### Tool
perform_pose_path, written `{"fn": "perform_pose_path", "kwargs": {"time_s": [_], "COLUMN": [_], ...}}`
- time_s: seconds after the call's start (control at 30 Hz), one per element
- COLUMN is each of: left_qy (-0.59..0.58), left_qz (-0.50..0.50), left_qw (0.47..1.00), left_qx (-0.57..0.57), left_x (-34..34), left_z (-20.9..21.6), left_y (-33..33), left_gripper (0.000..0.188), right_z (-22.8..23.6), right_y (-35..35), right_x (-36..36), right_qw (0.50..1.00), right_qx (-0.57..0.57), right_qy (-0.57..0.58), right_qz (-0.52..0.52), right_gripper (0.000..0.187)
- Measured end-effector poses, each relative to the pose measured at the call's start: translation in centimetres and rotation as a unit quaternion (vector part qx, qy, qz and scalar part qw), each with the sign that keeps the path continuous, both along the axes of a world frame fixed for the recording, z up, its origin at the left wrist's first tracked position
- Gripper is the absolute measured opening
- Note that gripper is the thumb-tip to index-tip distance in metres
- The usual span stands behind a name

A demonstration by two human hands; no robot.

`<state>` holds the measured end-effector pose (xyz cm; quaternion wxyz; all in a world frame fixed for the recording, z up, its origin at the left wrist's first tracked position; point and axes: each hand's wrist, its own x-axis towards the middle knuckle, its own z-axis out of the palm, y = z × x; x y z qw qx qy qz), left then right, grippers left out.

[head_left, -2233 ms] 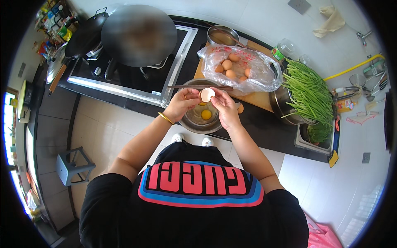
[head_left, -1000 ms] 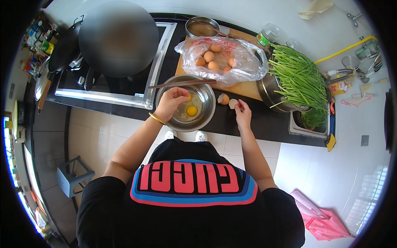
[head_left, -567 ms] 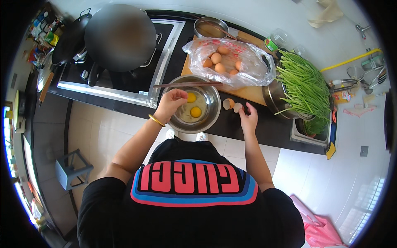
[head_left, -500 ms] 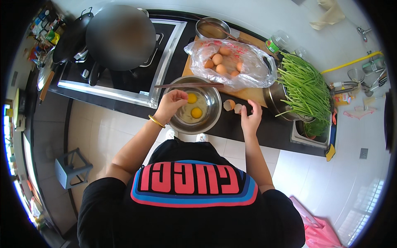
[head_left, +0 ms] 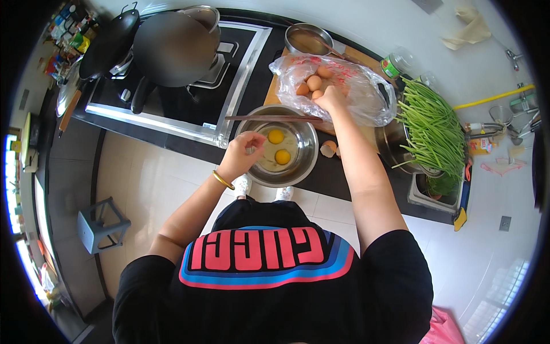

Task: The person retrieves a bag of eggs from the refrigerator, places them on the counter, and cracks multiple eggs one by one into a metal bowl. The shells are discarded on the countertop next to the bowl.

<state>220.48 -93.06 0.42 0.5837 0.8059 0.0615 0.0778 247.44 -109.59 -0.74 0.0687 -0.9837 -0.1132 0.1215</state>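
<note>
Our dark table [head_left: 355,172] carries a metal bowl [head_left: 309,155]. Beside the bowl, our left hand [head_left: 243,152] hovers half-curled and empty. Beyond it, our right hand [head_left: 331,98] reaches into the egg bag [head_left: 366,94]; its grip we cannot tell.

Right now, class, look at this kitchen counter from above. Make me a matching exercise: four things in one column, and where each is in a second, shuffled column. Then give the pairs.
Things:
1. yolks
2. chopsticks
3. right hand
4. eggshells

Places:
A. on the counter, right of the bowl
B. across the bowl's far rim
C. at the bag of eggs
D. in the bowl

Pairs: 1-D, 2-B, 3-C, 4-A
</note>
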Motion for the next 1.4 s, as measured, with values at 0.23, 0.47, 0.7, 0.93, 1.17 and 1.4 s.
{"fn": "perform_pose_path", "kwargs": {"time_s": [0.23,0.47,0.7,0.93,1.17,1.4], "left_qy": [-0.124,-0.176,-0.218,-0.215,-0.229,-0.229], "left_qz": [-0.086,-0.152,-0.145,-0.164,-0.147,-0.134], "left_qw": [0.95,0.888,0.871,0.875,0.879,0.892], "left_qx": [0.274,0.397,0.416,0.402,0.392,0.367], "left_x": [-0.8,-1.6,-1.1,-1.2,-1.6,-1.7], "left_z": [-0.6,-2.1,-2.8,-2.4,-2.6,-1.8], "left_y": [0.4,0.8,0.9,1.0,1.1,1.0], "left_gripper": [0.02,0.023,0.025,0.028,0.023,0.027], "right_z": [0.3,3.6,-6.0,-7.1,-6.9,-6.9], "right_y": [-0.9,-9.7,-12.6,-12.0,-11.7,-12.2], "right_x": [0.0,-11.8,-21.2,-22.0,-22.2,-21.8], "right_qw": [0.996,0.725,0.922,0.932,0.886,0.879], "right_qx": [0.066,0.684,0.359,0.278,0.382,0.414], "right_qy": [-0.061,0.065,-0.147,-0.228,-0.261,-0.236], "right_qz": [-0.023,0.044,0.009,0.057,0.038,0.02], "right_gripper": [0.058,0.043,0.048,0.053,0.054,0.055]}}
